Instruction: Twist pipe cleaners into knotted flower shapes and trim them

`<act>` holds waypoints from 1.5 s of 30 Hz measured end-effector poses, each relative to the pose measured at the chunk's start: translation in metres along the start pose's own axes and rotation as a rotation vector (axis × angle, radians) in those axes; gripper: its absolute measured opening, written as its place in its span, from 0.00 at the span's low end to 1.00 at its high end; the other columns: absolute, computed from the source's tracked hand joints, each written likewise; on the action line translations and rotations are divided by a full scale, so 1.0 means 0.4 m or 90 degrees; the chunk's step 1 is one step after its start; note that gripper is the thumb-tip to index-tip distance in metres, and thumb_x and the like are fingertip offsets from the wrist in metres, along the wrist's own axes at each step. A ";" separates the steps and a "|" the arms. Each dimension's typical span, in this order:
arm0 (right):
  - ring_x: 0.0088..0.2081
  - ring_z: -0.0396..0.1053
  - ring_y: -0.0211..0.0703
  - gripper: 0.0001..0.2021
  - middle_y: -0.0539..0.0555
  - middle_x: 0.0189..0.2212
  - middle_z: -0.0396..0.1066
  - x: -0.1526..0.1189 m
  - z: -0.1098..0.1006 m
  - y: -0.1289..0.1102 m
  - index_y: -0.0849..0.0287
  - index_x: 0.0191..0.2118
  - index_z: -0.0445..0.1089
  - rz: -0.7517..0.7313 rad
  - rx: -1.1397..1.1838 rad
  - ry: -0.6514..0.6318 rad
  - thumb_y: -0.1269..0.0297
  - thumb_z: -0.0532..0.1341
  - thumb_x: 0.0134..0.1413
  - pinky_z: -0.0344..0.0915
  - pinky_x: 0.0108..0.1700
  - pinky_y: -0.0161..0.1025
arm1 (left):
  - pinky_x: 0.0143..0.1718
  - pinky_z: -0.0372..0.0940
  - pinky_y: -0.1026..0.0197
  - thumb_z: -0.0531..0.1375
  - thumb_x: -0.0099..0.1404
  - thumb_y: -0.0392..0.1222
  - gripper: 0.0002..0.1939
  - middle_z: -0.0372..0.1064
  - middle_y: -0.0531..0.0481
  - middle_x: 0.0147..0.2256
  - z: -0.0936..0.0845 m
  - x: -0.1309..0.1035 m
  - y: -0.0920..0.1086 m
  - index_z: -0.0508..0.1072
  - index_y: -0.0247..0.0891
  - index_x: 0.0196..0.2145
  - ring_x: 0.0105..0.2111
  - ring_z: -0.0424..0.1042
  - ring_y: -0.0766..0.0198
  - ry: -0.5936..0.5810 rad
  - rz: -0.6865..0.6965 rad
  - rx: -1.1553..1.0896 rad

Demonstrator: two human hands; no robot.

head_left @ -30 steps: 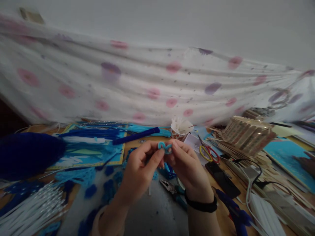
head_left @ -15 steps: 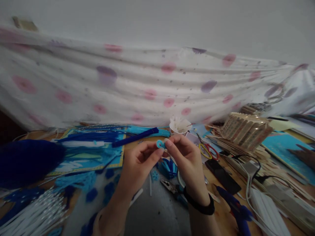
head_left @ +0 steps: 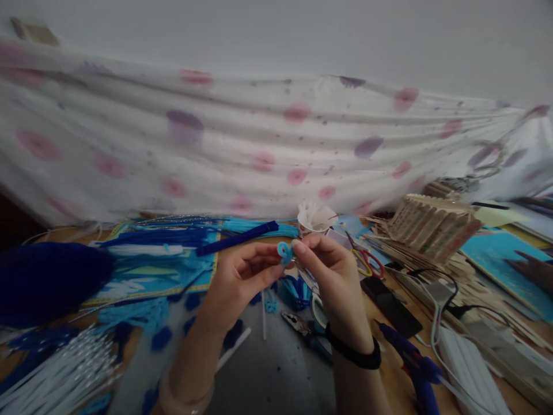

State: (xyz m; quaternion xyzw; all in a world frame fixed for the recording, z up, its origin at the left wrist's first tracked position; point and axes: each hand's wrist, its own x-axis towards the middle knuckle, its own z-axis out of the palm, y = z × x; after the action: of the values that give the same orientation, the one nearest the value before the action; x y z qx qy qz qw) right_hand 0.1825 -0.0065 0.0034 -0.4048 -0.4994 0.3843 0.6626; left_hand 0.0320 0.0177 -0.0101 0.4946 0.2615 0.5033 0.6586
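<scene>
Between both hands, above the grey mat (head_left: pixel 280 374), is a light blue pipe cleaner (head_left: pixel 284 252) curled into small loops. My left hand (head_left: pixel 242 279) pinches it from the left with thumb and fingertips. From the right, the thumb and fingers of my right hand (head_left: pixel 330 271) close on its other side; a black band circles that wrist. Below the hands lie a blue pipe-cleaner bundle (head_left: pixel 294 293), a small light blue looped piece (head_left: pixel 271 302) and pliers (head_left: pixel 307 335) with open jaws. My fingers cover part of the held piece.
At right are scissors (head_left: pixel 368 262), a black phone (head_left: pixel 391 306), a blue glue gun (head_left: pixel 410 357) and a power strip with cords (head_left: pixel 492 346). A white cup (head_left: pixel 314 219) stands behind my hands. Pipe cleaners (head_left: pixel 155 236) and white silvery stems (head_left: pixel 64 369) cover the left.
The curled pipe cleaner has turned slightly in my fingers, showing more of its loops. My left fingers have straightened a little. Both hands keep their pinch.
</scene>
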 end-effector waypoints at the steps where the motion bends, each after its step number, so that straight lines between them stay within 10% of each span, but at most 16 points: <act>1: 0.23 0.65 0.34 0.11 0.46 0.21 0.71 0.000 0.001 -0.001 0.57 0.25 0.73 0.002 -0.007 0.012 0.59 0.71 0.51 0.63 0.27 0.32 | 0.39 0.73 0.67 0.73 0.54 0.36 0.10 0.82 0.51 0.33 0.001 0.000 0.002 0.83 0.40 0.36 0.34 0.80 0.66 0.006 0.007 0.019; 17: 0.22 0.63 0.34 0.13 0.46 0.19 0.67 -0.003 0.024 0.009 0.57 0.25 0.71 -0.007 -0.075 0.045 0.56 0.70 0.52 0.61 0.25 0.32 | 0.21 0.58 0.68 0.69 0.58 0.40 0.05 0.75 0.52 0.28 0.029 -0.012 0.004 0.77 0.37 0.31 0.22 0.66 0.70 0.142 0.128 0.321; 32: 0.20 0.68 0.36 0.13 0.47 0.19 0.71 -0.011 0.027 0.000 0.56 0.24 0.72 -0.005 -0.043 0.081 0.56 0.71 0.51 0.67 0.24 0.34 | 0.43 0.77 0.55 0.68 0.60 0.41 0.09 0.83 0.46 0.36 0.005 -0.015 0.016 0.83 0.39 0.39 0.36 0.82 0.56 0.038 0.028 0.114; 45: 0.21 0.64 0.35 0.13 0.47 0.19 0.70 -0.014 0.029 -0.002 0.57 0.24 0.72 -0.012 -0.061 0.052 0.56 0.72 0.50 0.61 0.24 0.32 | 0.31 0.73 0.63 0.67 0.60 0.39 0.05 0.80 0.48 0.29 0.013 -0.026 0.014 0.81 0.38 0.34 0.29 0.79 0.61 0.077 0.070 0.240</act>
State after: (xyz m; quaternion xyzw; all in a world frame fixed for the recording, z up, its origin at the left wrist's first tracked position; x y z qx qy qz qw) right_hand 0.1700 -0.0102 0.0040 -0.4467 -0.4937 0.3372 0.6656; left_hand 0.0304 0.0060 -0.0044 0.5914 0.3628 0.5093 0.5091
